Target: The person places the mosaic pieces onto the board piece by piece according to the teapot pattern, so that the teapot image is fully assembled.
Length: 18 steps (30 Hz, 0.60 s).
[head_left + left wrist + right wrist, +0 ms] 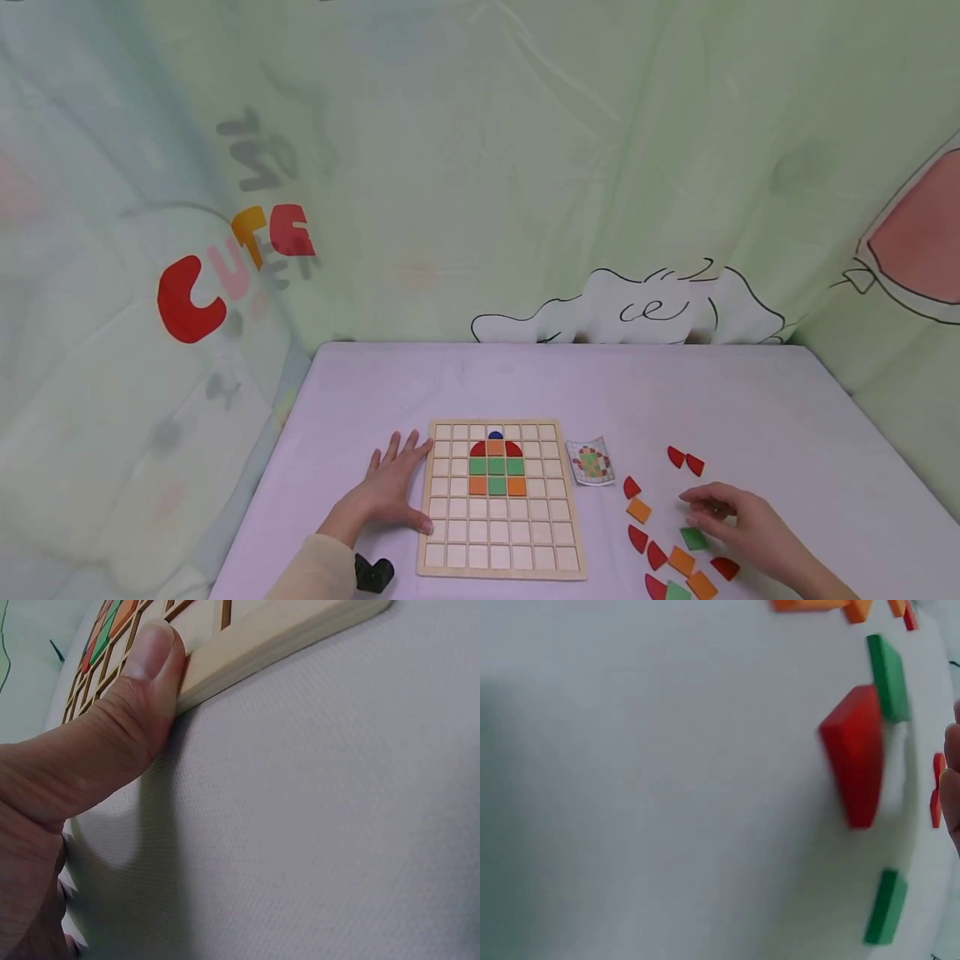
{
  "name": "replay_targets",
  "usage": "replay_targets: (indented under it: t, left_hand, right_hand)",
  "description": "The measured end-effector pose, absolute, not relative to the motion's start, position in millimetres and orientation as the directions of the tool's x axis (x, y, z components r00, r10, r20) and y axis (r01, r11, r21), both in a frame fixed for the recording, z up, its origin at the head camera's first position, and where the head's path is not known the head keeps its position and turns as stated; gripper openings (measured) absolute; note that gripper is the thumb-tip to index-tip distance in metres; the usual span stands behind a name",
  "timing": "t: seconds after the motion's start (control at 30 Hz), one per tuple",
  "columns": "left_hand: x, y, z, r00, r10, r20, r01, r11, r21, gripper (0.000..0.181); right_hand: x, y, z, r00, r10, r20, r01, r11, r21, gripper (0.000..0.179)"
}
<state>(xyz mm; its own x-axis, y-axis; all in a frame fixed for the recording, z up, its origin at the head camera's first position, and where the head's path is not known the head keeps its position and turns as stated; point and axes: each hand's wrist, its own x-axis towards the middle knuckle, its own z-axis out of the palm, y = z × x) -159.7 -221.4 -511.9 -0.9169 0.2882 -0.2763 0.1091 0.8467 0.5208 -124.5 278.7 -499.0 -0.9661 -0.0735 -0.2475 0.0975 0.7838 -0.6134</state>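
My left hand, fingers spread, rests its thumb on the gridded wooden board, near side of the woven-covered bench; my right hand, loosely bent and visibly holding nothing, hangs by thick red wedges and orange squares at right — choosing a piece, I judge, which calls for an edge pinch.

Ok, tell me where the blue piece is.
In the head view, the blue piece sits in the middle cell of the far row of the board, directly beyond an orange square and right of the left hand.
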Motion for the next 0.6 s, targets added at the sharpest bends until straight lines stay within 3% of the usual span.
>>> replay_targets:
  t: [0.23,0.6]
  left_hand:
    - [-158.9,-223.1,-510.3,-0.911,0.304,-0.277,0.122,0.843,0.524,0.127]
    - [-158.9,-222.9,-512.7,-0.917,0.303,-0.26,0.129,0.842,0.524,0.128]
  right_hand:
    - [-116.7,294.9,-513.0,-0.943,-0.063,-0.327,0.159,0.777,-0.609,0.043]
    - [-111.6,312.3,-520.9,-0.932,-0.148,-0.33,0.083,0.8,-0.594,0.049]
